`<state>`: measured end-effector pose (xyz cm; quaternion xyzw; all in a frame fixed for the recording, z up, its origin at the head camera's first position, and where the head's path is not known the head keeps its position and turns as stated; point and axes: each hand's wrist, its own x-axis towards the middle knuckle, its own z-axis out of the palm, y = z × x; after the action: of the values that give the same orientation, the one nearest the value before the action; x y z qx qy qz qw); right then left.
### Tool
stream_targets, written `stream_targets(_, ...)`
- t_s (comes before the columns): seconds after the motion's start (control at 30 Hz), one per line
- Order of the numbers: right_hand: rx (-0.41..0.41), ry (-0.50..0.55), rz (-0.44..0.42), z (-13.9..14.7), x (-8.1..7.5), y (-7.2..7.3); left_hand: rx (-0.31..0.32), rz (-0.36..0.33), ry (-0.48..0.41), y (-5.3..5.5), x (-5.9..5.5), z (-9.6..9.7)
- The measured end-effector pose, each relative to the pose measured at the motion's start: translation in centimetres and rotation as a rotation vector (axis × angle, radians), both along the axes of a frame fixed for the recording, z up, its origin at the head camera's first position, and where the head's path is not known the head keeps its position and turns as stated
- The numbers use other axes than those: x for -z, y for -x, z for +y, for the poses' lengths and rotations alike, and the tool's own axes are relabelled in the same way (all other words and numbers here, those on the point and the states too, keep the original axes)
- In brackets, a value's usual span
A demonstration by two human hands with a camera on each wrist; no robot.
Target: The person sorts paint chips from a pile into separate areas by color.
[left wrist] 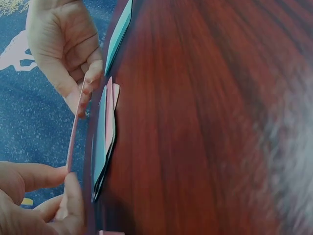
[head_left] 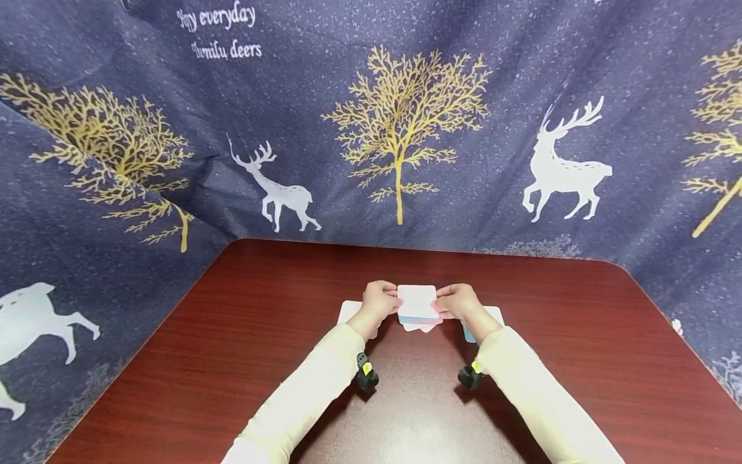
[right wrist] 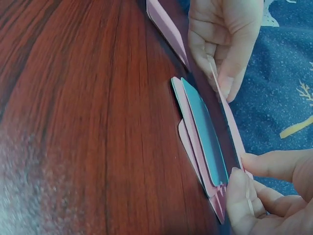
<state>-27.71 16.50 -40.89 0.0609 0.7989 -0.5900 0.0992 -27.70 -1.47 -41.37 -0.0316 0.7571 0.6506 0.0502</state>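
Between my two hands is a thin card point(head_left: 417, 300), white on top in the head view and pinkish along its edge in the wrist views. My left hand point(head_left: 379, 300) pinches its left side between thumb and fingers, and my right hand point(head_left: 458, 301) pinches its right side. Held up, the card shows a gap above a fanned pile of blue and pink cards point(right wrist: 202, 132) on the table. More cards point(head_left: 348, 310) lie beside my left hand, partly hidden by it. Under my right wrist are other cards point(head_left: 494, 313), with blue showing.
The dark red wooden table point(head_left: 278, 322) carries the cards. Behind it hangs a blue cloth point(head_left: 342, 212) printed with deer and golden trees. A black strap device point(head_left: 366, 374) sits at the left wrist, and a similar device point(head_left: 469, 376) at the right.
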Motion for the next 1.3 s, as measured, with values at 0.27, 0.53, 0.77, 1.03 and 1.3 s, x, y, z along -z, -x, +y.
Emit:
stream_targets(0.27, -0.038, 0.092, -0.014, -0.6, -0.1, -0.3, 0.046, -0.017, 0.117, 0.4, -0.7, -1.0)
stream_targets(0.53, -0.047, 0.105, -0.013, -1.9, -0.7, -0.5, 0.056, -0.038, 0.157, 0.3, -1.4, -2.9)
stream_targets(0.77, -0.054, 0.105, -0.010, -3.7, -1.1, -0.5, 0.057, -0.054, 0.137, -0.1, -1.9, -4.9)
stream_targets(1.03, -0.081, 0.102, 0.009, -5.0, -1.0, -0.9, 0.054, -0.033, 0.171, -0.4, -2.3, -6.3)
stream_targets(1.3, -0.057, 0.100, -0.035, -6.5, -1.0, -1.3, 0.037, -0.026, 0.211, -0.4, -2.2, -7.5)
